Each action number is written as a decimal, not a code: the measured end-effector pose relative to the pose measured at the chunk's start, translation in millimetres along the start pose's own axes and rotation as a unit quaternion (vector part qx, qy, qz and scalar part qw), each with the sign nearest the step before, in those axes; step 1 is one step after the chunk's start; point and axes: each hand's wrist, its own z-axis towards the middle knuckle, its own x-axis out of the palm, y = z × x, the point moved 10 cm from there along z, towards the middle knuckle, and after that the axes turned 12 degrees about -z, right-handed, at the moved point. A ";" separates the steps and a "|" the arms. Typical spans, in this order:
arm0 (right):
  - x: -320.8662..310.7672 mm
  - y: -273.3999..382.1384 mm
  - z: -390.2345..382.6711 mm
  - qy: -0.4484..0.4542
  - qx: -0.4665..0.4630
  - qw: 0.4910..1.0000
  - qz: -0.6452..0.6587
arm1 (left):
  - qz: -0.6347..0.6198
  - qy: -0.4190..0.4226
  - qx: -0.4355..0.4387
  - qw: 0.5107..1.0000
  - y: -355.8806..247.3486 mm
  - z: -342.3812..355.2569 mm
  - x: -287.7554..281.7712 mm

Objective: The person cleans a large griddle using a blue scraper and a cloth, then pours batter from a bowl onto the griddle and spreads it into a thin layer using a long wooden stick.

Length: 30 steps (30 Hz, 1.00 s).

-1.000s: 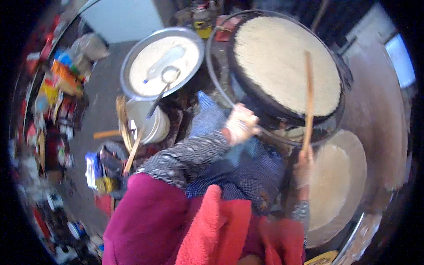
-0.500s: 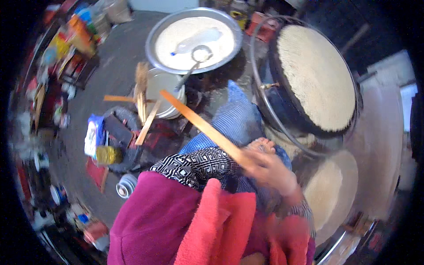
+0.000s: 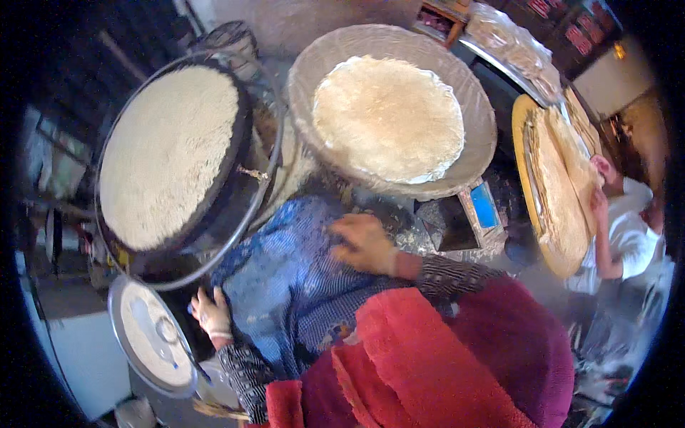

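Note:
My right hand (image 3: 364, 245) is held palm down over the blue patterned cloth (image 3: 285, 246) on my lap, its fingers stretched out and slightly blurred. At the left edge of that cloth is my left hand (image 3: 210, 314), fingers apart, with nothing visible in it. Beyond it stands a round black griddle (image 3: 232, 160), with a pale, grainy sheet of batter (image 3: 168, 157) spread over its top. Ahead of my right hand, a wide cloth-lined basket (image 3: 479, 143) holds a large, thin round pancake (image 3: 389, 118), lightly browned.
A metal ring (image 3: 275, 160) surrounds the griddle. At lower left, a metal basin (image 3: 118, 335) of pale batter holds a ladle (image 3: 166, 329). Far right, another person's hands (image 3: 603, 175) touch stacked flat pancakes (image 3: 560, 178) on a round yellow board (image 3: 524, 114). Bagged pancakes (image 3: 510, 46) lie behind.
My view has swung to the right, bringing the basket and the other person into sight. The wooden slat that was in my right hand is no longer there; both hands now show empty.

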 end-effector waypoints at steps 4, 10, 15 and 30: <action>-16.8 -219.0 -137.5 0.003 0.434 0.899 -0.053 | 0.018 -0.014 0.001 1.000 8.8 -1.0 -1.9; -46.1 -374.6 -297.8 0.079 0.675 0.702 -0.213 | 0.087 -0.001 -0.015 0.996 3.3 10.9 2.0; -32.5 -381.9 -292.0 0.118 0.671 0.693 -0.238 | 0.118 0.010 -0.021 0.993 -14.5 15.4 9.3; -39.6 -410.7 -350.6 0.001 0.684 0.709 -0.171 | 0.029 -0.027 0.022 0.999 -2.0 8.6 -5.5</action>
